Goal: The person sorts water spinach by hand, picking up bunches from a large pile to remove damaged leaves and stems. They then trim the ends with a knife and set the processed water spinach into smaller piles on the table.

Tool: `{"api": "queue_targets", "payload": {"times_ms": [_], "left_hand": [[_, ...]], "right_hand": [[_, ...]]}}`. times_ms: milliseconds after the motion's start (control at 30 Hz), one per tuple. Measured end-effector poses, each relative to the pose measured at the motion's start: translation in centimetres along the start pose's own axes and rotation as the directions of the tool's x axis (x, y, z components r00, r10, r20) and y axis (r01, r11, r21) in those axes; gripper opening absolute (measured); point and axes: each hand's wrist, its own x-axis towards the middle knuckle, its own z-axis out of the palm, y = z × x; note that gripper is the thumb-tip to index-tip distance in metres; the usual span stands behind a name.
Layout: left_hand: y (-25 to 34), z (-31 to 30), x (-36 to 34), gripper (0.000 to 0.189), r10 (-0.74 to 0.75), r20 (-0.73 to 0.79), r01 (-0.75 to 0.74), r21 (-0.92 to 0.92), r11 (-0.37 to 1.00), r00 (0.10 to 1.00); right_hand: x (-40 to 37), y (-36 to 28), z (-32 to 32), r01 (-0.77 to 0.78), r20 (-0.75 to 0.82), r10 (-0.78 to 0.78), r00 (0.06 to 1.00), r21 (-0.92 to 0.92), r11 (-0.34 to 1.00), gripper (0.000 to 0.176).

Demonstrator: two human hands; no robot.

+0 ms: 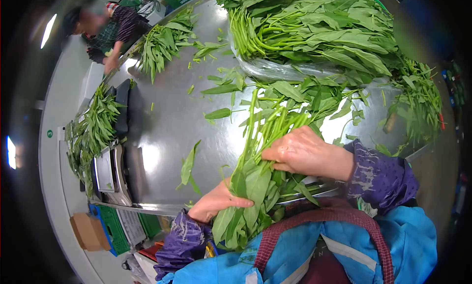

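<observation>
- Bundle (255, 178) of long-stemmed leafy greens, seen from the head camera, lies across the near edge of the steel table (162, 127). Its stems point away over the table and its leaves hang past the edge toward the person.
- Left hand (216, 201) is closed on the leafy end, with the thumb pressed on top of a broad leaf.
- Right hand (305, 154) is wrapped over the stems, fingers curled down around them. Both hands clamp the same bundle, close together.
- Clear plastic bag (275, 70) on the far right of the table holds a big heap (314, 23) of the same greens, cut stems facing left. Loose stems (300, 99) lie between the bag and the bundle.
- Below the table's near left end stand a blue crate (109, 227) and a green crate (150, 224); what is in them cannot be told. A cardboard box (87, 231) sits just beside them, its inside hidden.
- A flat metal scale (110, 172) sits at the near left corner, with a spread of narrow leaves (91, 131) beyond it along the left edge.
- Bare steel lies open in the middle of the table, left of the bundle, with only a few stray leaves (188, 163) on it.
- At the far left corner a co-worker's hand (110, 63) is at the table edge just beside a smaller pile (162, 43), well apart from the person's own hands.
</observation>
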Motion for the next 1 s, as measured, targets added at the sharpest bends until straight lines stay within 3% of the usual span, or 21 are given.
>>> {"api": "queue_targets", "payload": {"times_ms": [167,200,233,267,300,333,367,400,433,500,533,567,600,633,667,700,767,800,900,967,1000], "left_hand": [[-1.5,1.3,0.9,0.087,-0.012,0.188,-0.002,0.075,0.997,0.982],[-1.8,1.7,0.9,0.086,-0.025,0.201,0.023,0.016,1.000,0.979],[-2.2,2.0,0.7,0.085,-0.038,0.213,0.048,-0.044,0.998,0.976],[-2.8,1.9,0.8,0.084,-0.043,0.201,0.044,-0.003,0.999,0.979],[-2.8,2.0,0.8,0.084,-0.047,0.212,0.048,0.002,0.999,0.976],[-2.6,2.2,0.9,0.083,-0.058,0.192,0.054,0.023,0.998,0.980],[-2.4,2.5,0.9,0.081,-0.069,0.175,0.062,0.044,0.997,0.982],[-2.3,2.5,0.8,0.076,-0.082,0.175,0.078,0.027,0.997,0.981],[-2.7,2.2,0.5,0.076,-0.088,0.189,0.083,0.034,0.996,0.978],[-3.1,1.2,-0.3,0.080,-0.225,0.026,0.226,-0.132,0.965,0.974],[-2.6,0.8,-0.9,0.070,-0.341,-0.049,0.327,-0.180,0.928,0.939],[-3.8,-0.6,-1.3,0.070,-0.345,-0.058,0.330,-0.176,0.927,0.937],[-6.5,-2.8,-1.6,0.066,-0.286,-0.022,0.256,-0.382,0.888,0.958],[-8.4,-4.3,-1.9,0.061,-0.215,-0.001,0.176,-0.572,0.801,0.977],[-9.0,-4.6,-2.1,0.059,-0.023,0.108,0.095,-0.726,0.681,0.994],[-9.6,-5.4,-2.4,0.061,-0.167,0.008,0.125,-0.697,0.706,0.986],[-10.2,-6.3,-2.2,0.061,0.152,0.223,0.076,-0.764,0.640,0.963],[-10.3,-6.4,-2.3,0.061,0.225,0.259,0.063,-0.776,0.627,0.939],[-10.0,-6.1,-2.5,0.061,0.209,0.205,0.020,-0.757,0.653,0.956],[-9.8,-5.8,-2.6,0.061,0.192,0.181,0.001,-0.729,0.685,0.964],[-9.7,-5.7,-2.4,0.061,0.180,0.179,0.002,-0.714,0.700,0.967]], "right_hand": [[-1.7,0.7,-1.6,0.012,0.275,-0.024,0.961,0.043,0.999,0.018],[-1.7,1.0,-3.0,-0.070,0.349,0.063,0.935,0.007,0.998,0.020],[-2.0,1.5,-4.5,-0.114,0.284,0.118,0.952,-0.031,0.993,0.020],[-2.6,3.0,-5.5,-0.122,0.123,0.108,0.987,0.117,0.986,0.019],[-2.9,4.0,-7.5,-0.257,0.114,0.231,0.966,0.440,0.861,0.018],[-3.6,5.9,-8.4,-0.294,0.029,0.336,0.941,0.558,0.776,0.020],[-4.4,5.6,-10.2,-0.454,-0.021,0.620,0.784,0.662,0.596,0.026],[-4.8,6.2,-10.4,-0.363,-0.184,0.770,0.610,0.800,0.479,0.032],[-6.6,9.2,-11.4,-0.326,-0.079,0.739,0.669,0.863,0.387,0.033],[-8.1,10.8,-11.6,-0.628,-0.003,0.792,0.611,0.607,0.487,0.032],[-9.2,11.7,-10.8,-0.691,-0.090,0.724,0.684,0.238,0.683,0.034],[-10.0,12.4,-9.7,-0.640,-0.131,0.627,0.768,-0.172,0.749,0.037],[-10.4,11.3,-8.3,-0.647,-0.261,0.606,0.751,-0.472,0.599,0.042],[-10.0,10.7,-7.8,-0.695,-0.276,0.655,0.703,-0.459,0.553,0.045],[-9.7,10.2,-7.0,-0.661,-0.233,0.619,0.750,-0.318,0.680,0.048],[-9.4,9.8,-6.0,-0.602,-0.197,0.572,0.796,-0.165,0.781,0.052],[-8.1,8.5,-2.4,-0.430,-0.064,0.454,0.889,0.225,0.874,0.058],[-7.1,7.2,-1.3,-0.443,0.056,0.448,0.892,0.293,0.847,0.059],[-4.8,3.5,2.6,-0.439,0.307,0.313,0.899,0.607,0.663,0.069],[-4.7,1.8,7.1,-0.166,0.097,0.135,0.986,0.519,0.839,0.075],[-3.9,1.1,6.6,-0.166,0.096,0.136,0.986,0.519,0.838,0.075]]}}
